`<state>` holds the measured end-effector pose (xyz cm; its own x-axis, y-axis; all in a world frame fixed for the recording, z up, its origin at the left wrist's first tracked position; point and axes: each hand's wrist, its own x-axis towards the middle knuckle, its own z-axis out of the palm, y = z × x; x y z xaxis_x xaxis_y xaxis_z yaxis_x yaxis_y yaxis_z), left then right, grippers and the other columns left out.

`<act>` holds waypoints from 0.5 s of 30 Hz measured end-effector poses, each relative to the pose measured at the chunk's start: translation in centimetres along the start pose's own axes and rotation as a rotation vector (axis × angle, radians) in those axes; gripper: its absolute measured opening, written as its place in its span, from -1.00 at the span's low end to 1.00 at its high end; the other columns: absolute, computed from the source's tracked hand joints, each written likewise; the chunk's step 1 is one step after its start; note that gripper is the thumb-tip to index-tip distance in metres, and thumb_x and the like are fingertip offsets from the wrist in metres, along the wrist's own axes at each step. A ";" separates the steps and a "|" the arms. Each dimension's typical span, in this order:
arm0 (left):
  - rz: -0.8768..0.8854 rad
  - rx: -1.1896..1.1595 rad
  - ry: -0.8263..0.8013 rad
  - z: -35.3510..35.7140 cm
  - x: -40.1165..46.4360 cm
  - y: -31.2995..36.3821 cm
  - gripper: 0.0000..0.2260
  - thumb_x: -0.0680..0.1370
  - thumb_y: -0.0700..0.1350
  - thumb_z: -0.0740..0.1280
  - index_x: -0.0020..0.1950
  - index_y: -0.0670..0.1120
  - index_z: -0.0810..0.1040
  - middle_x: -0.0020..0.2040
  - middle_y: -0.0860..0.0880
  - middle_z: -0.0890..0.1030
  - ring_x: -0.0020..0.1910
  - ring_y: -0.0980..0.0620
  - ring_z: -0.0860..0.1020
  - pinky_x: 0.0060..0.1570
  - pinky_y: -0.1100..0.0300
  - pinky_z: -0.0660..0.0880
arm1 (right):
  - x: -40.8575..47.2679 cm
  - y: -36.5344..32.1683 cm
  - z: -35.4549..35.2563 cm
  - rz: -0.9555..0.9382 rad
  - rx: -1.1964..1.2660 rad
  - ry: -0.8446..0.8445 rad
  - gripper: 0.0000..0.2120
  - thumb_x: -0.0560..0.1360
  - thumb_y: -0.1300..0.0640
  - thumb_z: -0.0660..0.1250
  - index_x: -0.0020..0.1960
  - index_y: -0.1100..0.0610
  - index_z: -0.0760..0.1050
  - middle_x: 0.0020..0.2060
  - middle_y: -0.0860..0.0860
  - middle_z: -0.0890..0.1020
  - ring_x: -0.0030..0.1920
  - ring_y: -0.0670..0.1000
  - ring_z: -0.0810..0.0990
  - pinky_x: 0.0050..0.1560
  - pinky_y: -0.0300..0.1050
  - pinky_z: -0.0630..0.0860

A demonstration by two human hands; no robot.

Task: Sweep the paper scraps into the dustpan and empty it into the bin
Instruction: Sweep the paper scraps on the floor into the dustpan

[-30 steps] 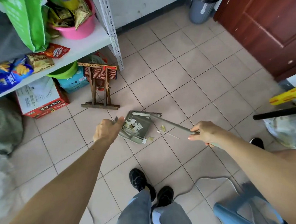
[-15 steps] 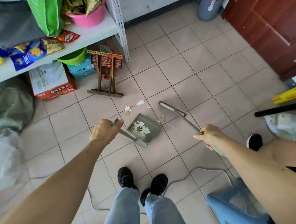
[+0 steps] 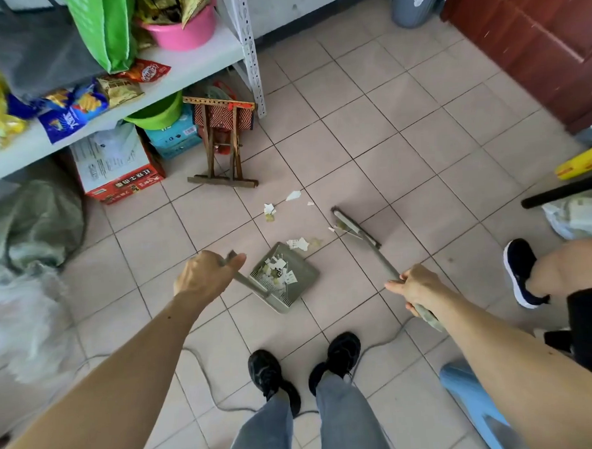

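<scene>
Sweeping partly done. Grey-green plastic dustpan [image 3: 285,276] sits on the beige tiled floor [image 3: 403,133], mouth facing away from the feet, a heap of white paper scraps [image 3: 277,273] already inside toward its back wall. Left hand [image 3: 204,275] is wrapped around the dustpan's upright handle, fingers curled closed on it. Right hand [image 3: 415,286] is closed around the shaft of the grey long-handled broom [image 3: 355,229], whose narrow head rests on the floor just right of the pan's mouth.

Left to do: one scrap [image 3: 297,243] lies on the pan's lip, half in. A loose cluster [image 3: 270,210] of white and yellowish bits lies on the tiles beyond the pan, near the folding wooden stool [image 3: 222,149]. A small piece sits beside the broom head. Emptying not begun, by my reading.

Grey round bin [image 3: 413,2] stands far off, against the wall beside the dark red door [image 3: 535,40].

Surroundings: white metal shelf [image 3: 190,58] with snack packets and a pink tub; red-and-white carton underneath. Stool legs crowd the far scraps. A thin cable [image 3: 206,376] trails across the floor by the black shoes; a second person's leg and dark shoe [image 3: 521,271] stand at right, possibly in the path to the bin.
</scene>
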<state>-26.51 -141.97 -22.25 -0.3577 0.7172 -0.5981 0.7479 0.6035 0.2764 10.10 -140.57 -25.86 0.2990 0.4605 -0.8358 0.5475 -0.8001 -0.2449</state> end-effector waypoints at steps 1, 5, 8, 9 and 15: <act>0.002 0.006 0.004 -0.1 0.0 -0.6 -0.48 0.54 0.34 0.26 -0.24 -0.10 0.64 -0.26 -0.13 0.67 -0.30 -0.13 0.63 -0.11 0.00 0.63 | -0.3 0.1 0.8 0.000 0.007 -0.002 -0.78 0.53 0.11 0.43 -0.03 0.22 0.43 -0.17 0.14 0.52 -0.39 0.04 0.51 -0.46 -0.19 0.43; -0.002 0.027 0.021 -0.2 0.1 -2.6 -0.42 0.54 0.33 0.24 -0.18 -0.20 0.66 -0.24 -0.14 0.69 -0.26 -0.13 0.67 -0.08 0.02 0.63 | -1.1 0.5 3.4 0.005 0.020 -0.002 -0.77 0.52 0.07 0.44 -0.01 0.22 0.49 -0.09 0.15 0.56 -0.43 0.02 0.50 -0.53 -0.28 0.44; 0.010 0.037 0.030 -0.3 0.5 -3.3 -0.43 0.55 0.32 0.23 -0.20 -0.18 0.65 -0.22 -0.14 0.69 -0.23 -0.15 0.68 -0.04 -0.03 0.64 | -1.9 0.3 5.1 0.004 0.028 -0.023 -0.76 0.51 0.07 0.44 -0.06 0.22 0.47 -0.14 0.14 0.54 -0.47 0.01 0.47 -0.50 -0.26 0.43; 0.016 0.031 0.032 -0.3 0.7 -3.5 -0.45 0.55 0.31 0.23 -0.22 -0.16 0.64 -0.21 -0.15 0.69 -0.22 -0.16 0.68 -0.03 -0.05 0.64 | -2.3 0.1 5.5 0.001 0.027 -0.032 -0.76 0.51 0.07 0.44 -0.08 0.21 0.45 -0.17 0.12 0.52 -0.49 0.00 0.45 -0.51 -0.28 0.41; 0.006 -0.044 0.007 0.7 1.3 -2.9 -0.49 0.53 0.33 0.24 -0.24 -0.10 0.61 -0.15 -0.15 0.70 -0.13 -0.18 0.69 0.05 -0.07 0.63 | -6.3 -1.3 7.2 -0.096 -0.049 -0.169 -0.67 0.51 0.03 0.44 0.10 0.27 0.52 -0.19 0.11 0.54 -0.52 -0.04 0.45 -0.59 -0.34 0.38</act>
<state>-28.75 -143.01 -24.41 -0.3576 0.7229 -0.5912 0.7248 0.6140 0.3125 1.87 -145.22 -23.79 0.1103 0.4592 -0.8815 0.6056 -0.7343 -0.3068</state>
